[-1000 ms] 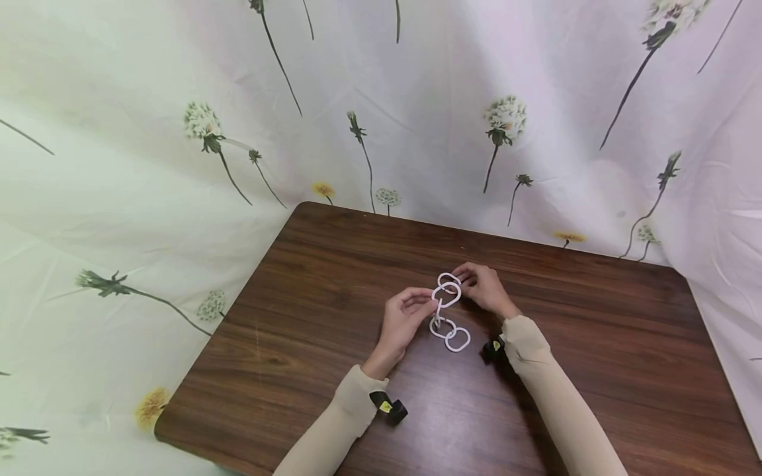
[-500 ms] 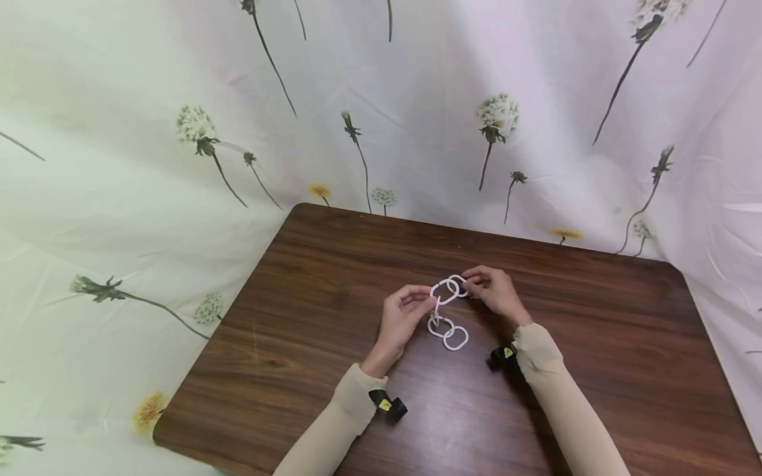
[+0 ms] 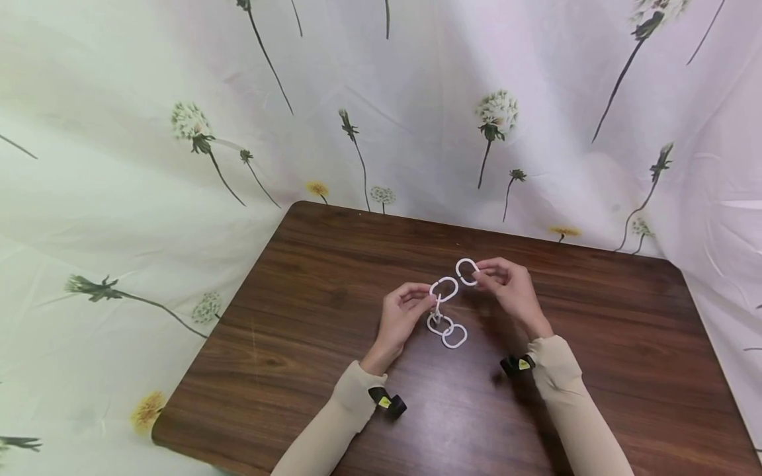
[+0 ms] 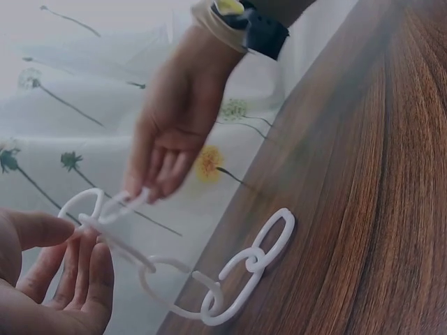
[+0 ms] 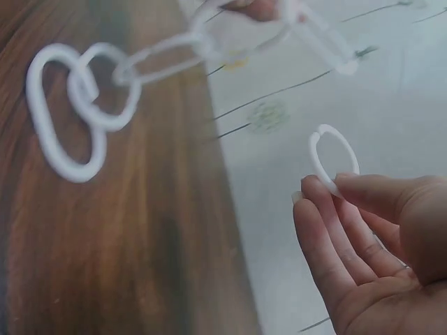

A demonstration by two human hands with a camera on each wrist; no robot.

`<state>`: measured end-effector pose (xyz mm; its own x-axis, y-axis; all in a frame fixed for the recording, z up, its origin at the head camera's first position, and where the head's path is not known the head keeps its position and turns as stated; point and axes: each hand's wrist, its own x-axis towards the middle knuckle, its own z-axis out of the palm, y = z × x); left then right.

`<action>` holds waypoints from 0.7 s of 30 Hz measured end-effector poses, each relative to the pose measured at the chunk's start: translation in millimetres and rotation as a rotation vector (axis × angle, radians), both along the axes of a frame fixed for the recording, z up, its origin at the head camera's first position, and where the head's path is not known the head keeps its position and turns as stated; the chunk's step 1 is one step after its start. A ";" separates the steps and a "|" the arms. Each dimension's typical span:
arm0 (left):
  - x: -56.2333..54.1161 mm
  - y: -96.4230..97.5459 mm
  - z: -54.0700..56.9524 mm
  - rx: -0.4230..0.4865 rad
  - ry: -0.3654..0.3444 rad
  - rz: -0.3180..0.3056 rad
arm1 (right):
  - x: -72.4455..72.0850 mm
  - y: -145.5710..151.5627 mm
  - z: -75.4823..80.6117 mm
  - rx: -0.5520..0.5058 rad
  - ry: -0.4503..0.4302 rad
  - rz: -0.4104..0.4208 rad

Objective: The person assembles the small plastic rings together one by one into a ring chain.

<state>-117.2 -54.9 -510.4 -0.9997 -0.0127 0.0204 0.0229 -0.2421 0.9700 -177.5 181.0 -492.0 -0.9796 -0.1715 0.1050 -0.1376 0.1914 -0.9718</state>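
My left hand (image 3: 400, 322) pinches a chain of white, oval, open-ended plastic links (image 4: 288, 222) between thumb and fingertips. One link stands up above the pinch, while several others trail down on the near side. Whether the lowest links touch the table cannot be told. To the right and slightly farther away, my right hand (image 3: 510, 291) holds a single white link (image 5: 313, 157) between thumb and index finger. A gap shows between this link and the chain in the head and right wrist views. A small slit is visible in the single link's rim in the right wrist view.
Both hands are over a dark brown wooden table (image 3: 286, 317) with rounded corners. Behind it and to the left hangs a pale cloth (image 3: 417, 132) printed with dandelions. Each wrist carries a black strapped-on camera (image 3: 389, 402).
My right hand has moved right and slightly up with its link, which looped through the chain's top link earlier and is now separate. My left hand has stayed almost still.
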 end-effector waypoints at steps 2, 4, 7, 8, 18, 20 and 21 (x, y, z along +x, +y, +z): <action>-0.3 0.4 0.5 -0.002 0.000 -0.001 | 3.7 -0.6 7.7 -0.011 0.014 0.002; -0.5 0.9 0.3 -0.007 -0.001 -0.001 | 7.2 -1.4 14.3 -0.018 0.024 0.004; -0.7 1.9 0.1 -0.009 -0.005 -0.001 | 11.2 -3.6 21.3 -0.024 0.034 0.007; -0.8 2.3 0.1 -0.012 -0.006 -0.001 | 12.3 -4.4 23.0 -0.028 0.036 0.007; 0.3 2.5 0.7 -0.004 -0.012 -0.006 | 21.1 -14.3 33.9 -0.026 0.073 0.015; 0.9 2.2 1.1 -0.002 -0.012 -0.007 | 22.2 -16.2 35.3 -0.033 0.068 0.027; 1.0 2.2 1.2 -0.001 -0.010 -0.008 | 22.6 -17.1 36.1 -0.037 0.061 0.030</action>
